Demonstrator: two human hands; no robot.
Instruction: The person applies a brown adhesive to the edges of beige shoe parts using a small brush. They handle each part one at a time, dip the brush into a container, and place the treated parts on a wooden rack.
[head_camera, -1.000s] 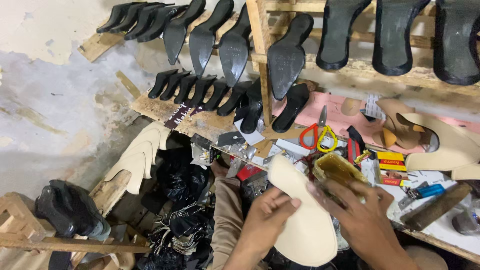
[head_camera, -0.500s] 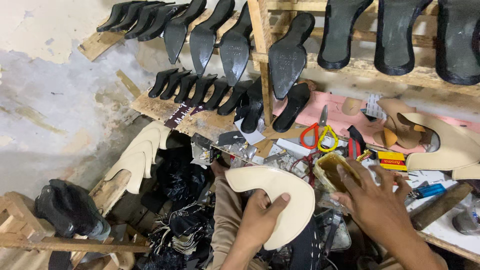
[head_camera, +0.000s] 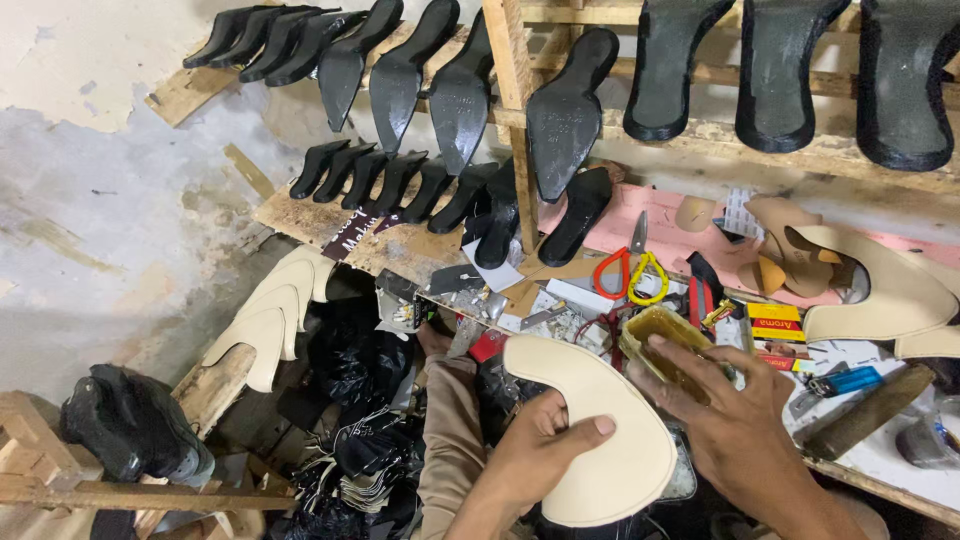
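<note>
Hands busy over cluttered bench. Left hand (head_camera: 535, 455) clamped on cream shoe upper piece (head_camera: 600, 435), thumb pressed flat across its face, fingers curled underneath, piece held out in front at a slant with the curved toe end swinging away right of the grip. Right hand (head_camera: 725, 420) just beside that grip, spread palm-down, fingertips (head_camera: 660, 345) resting on a small tin of yellowish glue (head_camera: 665, 345); whether closed on anything under the palm, cannot tell from this angle.

Cream piece looks thin, light, smooth-faced, probably leather or a leather-like sheet; likely to flex and flop if pinched at one tip, so best taken near the middle of the curve, thumb on top, fingers below, much as now. Surface probably marks easily, glue close by, so clean fingers wanted.

Beyond the right hand: red-and-yellow-handled scissors (head_camera: 630, 272), blue lighter (head_camera: 845, 380), small yellow-and-red box (head_camera: 775, 325), wooden-handled tool (head_camera: 870, 412). Further right of the grip, finished cream shoe uppers (head_camera: 880, 290). Left of the grip, more cream uppers (head_camera: 270, 315) stacked on a plank, black scraps heaped below. Above everything, black shoe soles (head_camera: 560, 110) ranked on a wooden rack (head_camera: 510, 60).
</note>
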